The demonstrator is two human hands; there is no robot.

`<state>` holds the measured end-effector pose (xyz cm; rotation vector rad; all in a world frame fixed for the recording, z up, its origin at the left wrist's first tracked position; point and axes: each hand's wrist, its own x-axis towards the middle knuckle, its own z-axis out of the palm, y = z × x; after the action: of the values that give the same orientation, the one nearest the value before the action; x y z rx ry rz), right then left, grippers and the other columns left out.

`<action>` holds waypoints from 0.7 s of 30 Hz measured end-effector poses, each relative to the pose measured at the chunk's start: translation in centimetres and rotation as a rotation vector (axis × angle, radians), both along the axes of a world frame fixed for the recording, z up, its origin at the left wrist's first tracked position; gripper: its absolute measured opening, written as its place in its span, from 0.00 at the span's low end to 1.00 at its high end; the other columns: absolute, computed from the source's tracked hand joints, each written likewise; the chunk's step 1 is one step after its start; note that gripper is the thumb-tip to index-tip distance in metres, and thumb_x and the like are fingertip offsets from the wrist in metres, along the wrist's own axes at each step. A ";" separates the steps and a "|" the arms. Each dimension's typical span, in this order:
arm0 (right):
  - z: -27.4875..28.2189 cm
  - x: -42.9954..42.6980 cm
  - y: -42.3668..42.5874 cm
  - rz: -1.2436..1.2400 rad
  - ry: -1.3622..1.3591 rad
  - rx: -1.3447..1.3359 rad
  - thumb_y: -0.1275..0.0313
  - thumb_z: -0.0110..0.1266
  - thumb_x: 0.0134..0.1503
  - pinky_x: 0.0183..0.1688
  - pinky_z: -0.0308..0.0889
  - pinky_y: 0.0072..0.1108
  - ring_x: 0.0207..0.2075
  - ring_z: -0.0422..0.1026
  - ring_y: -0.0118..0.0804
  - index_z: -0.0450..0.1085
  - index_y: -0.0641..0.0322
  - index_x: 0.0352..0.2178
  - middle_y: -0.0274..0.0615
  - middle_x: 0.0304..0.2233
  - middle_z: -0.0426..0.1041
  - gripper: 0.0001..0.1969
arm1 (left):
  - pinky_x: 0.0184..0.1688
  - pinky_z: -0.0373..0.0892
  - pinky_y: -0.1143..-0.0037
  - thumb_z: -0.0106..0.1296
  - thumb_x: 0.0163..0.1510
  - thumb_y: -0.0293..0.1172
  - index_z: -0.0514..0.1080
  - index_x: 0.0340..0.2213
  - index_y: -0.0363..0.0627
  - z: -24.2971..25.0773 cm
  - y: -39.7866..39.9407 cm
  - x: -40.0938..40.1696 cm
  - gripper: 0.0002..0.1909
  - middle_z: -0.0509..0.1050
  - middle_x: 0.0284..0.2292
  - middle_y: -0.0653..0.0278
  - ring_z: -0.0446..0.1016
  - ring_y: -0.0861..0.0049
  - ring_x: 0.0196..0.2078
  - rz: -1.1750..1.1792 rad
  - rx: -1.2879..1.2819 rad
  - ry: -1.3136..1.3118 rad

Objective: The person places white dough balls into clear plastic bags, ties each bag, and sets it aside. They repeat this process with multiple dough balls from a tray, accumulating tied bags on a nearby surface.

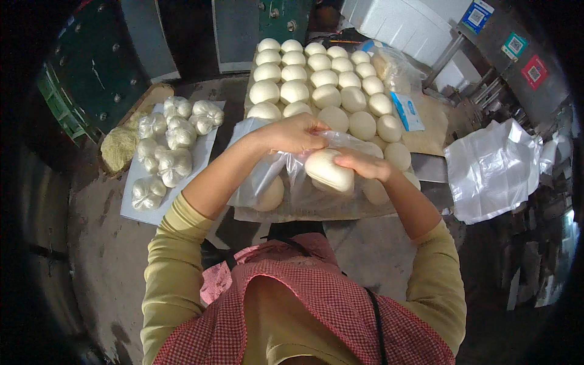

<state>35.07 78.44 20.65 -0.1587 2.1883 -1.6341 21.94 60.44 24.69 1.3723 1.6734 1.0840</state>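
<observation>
My left hand (295,132) grips the edge of a clear plastic bag (296,182) above the front of a cloth-covered board (292,214). Held in my right hand (365,163) is a round white steamed bun (328,169), at the bag's mouth. Part of another bun shows just beneath it; whether that one is inside the bag I cannot tell. Rows of white buns (324,78) cover the board beyond my hands. The clear film drapes over some of the front ones, and one bun (270,194) shows near the left front corner.
On the left, several bagged buns (175,166) rest on a pale sheet (132,207), beside a tray of yellowish material (119,148). A stack of plastic bags (492,171) hangs at the right. Behind are a blue-and-white packet (407,112) and a white foam box (401,27).
</observation>
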 end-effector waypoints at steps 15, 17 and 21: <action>8.2 3.5 3.4 -0.089 0.033 0.505 0.50 0.40 0.57 0.44 0.65 0.27 0.41 0.69 0.38 0.62 0.64 0.48 0.48 0.45 0.67 0.29 | 0.11 0.50 0.89 0.42 0.55 0.26 0.66 0.39 0.35 2.8 -7.5 2.9 0.11 0.56 0.13 0.78 0.53 0.93 0.11 0.507 0.080 -0.921; 9.8 6.7 4.9 -0.156 0.346 0.226 0.52 0.42 0.57 0.43 0.65 0.25 0.38 0.71 0.36 0.64 0.64 0.47 0.44 0.43 0.69 0.26 | 0.10 0.52 0.88 0.42 0.57 0.29 0.66 0.38 0.38 2.1 -7.1 3.1 0.09 0.57 0.13 0.76 0.54 0.93 0.11 0.475 0.159 -1.003; 6.9 11.4 5.4 -0.977 0.230 0.600 0.50 0.48 0.52 0.43 0.65 0.26 0.37 0.73 0.37 0.65 0.67 0.44 0.40 0.33 0.74 0.29 | 0.11 0.53 0.86 0.41 0.58 0.32 0.66 0.36 0.41 2.6 -6.2 4.3 0.09 0.58 0.13 0.76 0.55 0.92 0.11 0.377 0.239 -1.002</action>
<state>46.45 83.84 27.51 1.0882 3.0668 -1.2471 26.23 54.21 27.31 0.4333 1.0559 1.8271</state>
